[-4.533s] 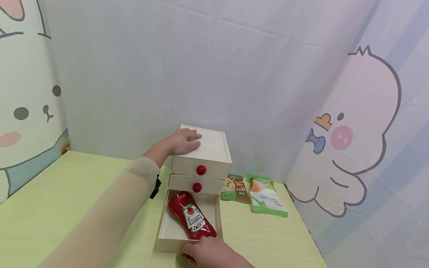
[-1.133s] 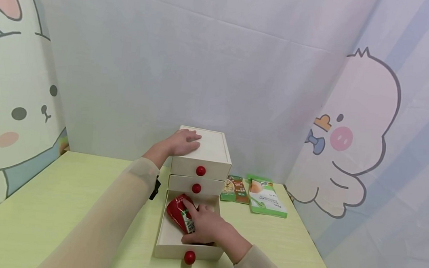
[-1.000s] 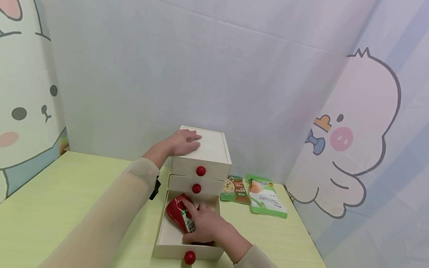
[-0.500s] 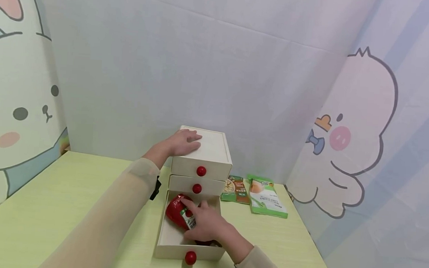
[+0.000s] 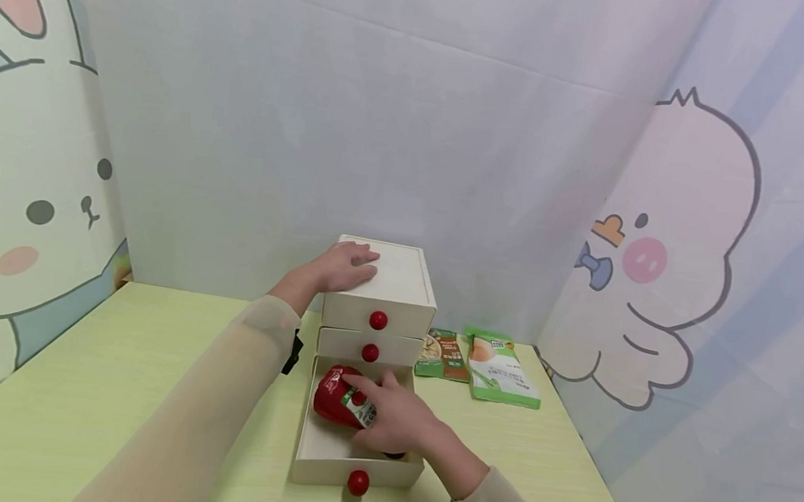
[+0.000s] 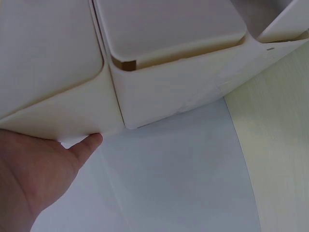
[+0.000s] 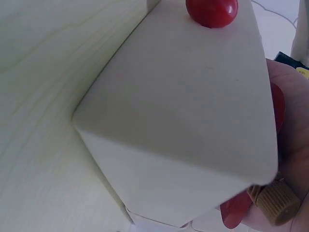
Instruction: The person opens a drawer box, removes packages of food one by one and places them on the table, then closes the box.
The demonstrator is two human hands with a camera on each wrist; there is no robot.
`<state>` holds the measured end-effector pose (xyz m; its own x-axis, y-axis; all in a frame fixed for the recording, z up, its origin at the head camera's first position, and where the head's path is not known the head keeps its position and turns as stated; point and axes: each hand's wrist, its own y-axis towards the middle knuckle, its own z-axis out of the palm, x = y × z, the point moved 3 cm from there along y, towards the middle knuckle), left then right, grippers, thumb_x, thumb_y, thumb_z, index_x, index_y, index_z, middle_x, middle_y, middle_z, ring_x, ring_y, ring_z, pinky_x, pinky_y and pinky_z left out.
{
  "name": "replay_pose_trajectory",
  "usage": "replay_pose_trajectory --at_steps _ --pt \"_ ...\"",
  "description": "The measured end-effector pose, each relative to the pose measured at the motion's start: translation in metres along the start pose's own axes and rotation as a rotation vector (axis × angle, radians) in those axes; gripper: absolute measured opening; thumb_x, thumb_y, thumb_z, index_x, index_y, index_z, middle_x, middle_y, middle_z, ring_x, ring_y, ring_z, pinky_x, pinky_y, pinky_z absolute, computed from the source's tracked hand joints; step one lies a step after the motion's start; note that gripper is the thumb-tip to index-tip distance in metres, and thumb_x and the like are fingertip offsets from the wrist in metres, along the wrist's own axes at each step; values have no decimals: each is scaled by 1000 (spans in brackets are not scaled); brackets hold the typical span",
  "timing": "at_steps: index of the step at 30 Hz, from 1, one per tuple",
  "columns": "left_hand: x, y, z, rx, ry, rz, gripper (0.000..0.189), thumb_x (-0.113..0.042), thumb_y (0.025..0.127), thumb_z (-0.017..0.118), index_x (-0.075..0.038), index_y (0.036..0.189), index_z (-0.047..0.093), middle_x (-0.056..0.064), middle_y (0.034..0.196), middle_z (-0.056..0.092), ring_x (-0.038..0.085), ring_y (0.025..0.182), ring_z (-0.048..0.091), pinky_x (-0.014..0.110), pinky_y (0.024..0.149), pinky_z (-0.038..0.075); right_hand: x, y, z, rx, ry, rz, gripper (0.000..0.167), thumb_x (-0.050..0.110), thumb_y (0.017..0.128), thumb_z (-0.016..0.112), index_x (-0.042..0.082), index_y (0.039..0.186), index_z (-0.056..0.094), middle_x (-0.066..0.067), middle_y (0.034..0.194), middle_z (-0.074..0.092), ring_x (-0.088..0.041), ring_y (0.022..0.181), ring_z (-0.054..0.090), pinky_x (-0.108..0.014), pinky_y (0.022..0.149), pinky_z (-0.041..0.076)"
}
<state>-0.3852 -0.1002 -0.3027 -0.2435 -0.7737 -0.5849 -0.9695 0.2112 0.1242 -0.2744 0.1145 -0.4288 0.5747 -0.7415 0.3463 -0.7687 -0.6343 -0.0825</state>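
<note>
A white mini drawer cabinet (image 5: 400, 277) with red round knobs stands on the table. Its bottom drawer (image 5: 329, 471) is pulled out. Inside lies a red Heinz ketchup pouch (image 5: 333, 400). My right hand (image 5: 400, 418) reaches into the drawer and grips the pouch, covering its right part, index finger toward its far end. In the right wrist view, the pouch's brown screw cap (image 7: 278, 203) shows beside the palm, behind the drawer's corner. My left hand (image 5: 343, 266) rests on the cabinet's top; the left wrist view shows its thumb (image 6: 87, 149) against the cabinet.
Right of the cabinet lie a brown and green food packet (image 5: 443, 355) and a white and green packet (image 5: 503, 370). A pale curtain (image 5: 395, 129) rises behind the table (image 5: 164, 360).
My right hand has left the front of the bottom drawer and taken hold of the ketchup pouch. The pouch has since turned and shifted slightly right. My left hand stays on the cabinet.
</note>
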Motion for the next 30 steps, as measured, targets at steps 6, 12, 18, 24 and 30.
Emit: replay_pose_trajectory --at_steps 6,12,18,24,30 --pt "1 1 0 1 1 0 60 -43 113 45 -17 167 50 11 182 30 37 173 12 61 139 12 -2 -13 -9 -21 32 -16 94 37 80 89 56 161 46 -3 131 57 -12 97 59 -29 74 53" --pt "2 1 0 -3 4 7 60 -43 113 45 -17 167 50 11 182 30 37 173 12 62 139 12 -7 -29 -18 -63 71 -48 96 35 78 88 55 162 45 -3 127 55 -11 93 59 -27 71 51" --pt "4 2 1 -4 -6 3 60 -43 113 47 -17 167 50 10 182 30 36 173 12 61 139 13 -13 -41 -23 -88 82 -53 98 33 81 87 58 164 41 -3 133 56 -13 98 60 -27 74 52" --pt "2 1 0 1 -5 8 60 -43 113 46 -17 167 50 11 182 29 38 173 12 62 139 12 -24 -54 -27 -94 107 -32 97 34 83 86 61 163 38 -2 135 56 -16 105 61 -28 76 54" --pt "3 2 0 6 3 4 60 -43 113 46 -17 167 50 10 183 29 37 173 11 61 140 12 -37 -67 -33 -104 130 -9 97 33 83 87 61 163 38 -1 132 55 -18 107 59 -28 75 54"
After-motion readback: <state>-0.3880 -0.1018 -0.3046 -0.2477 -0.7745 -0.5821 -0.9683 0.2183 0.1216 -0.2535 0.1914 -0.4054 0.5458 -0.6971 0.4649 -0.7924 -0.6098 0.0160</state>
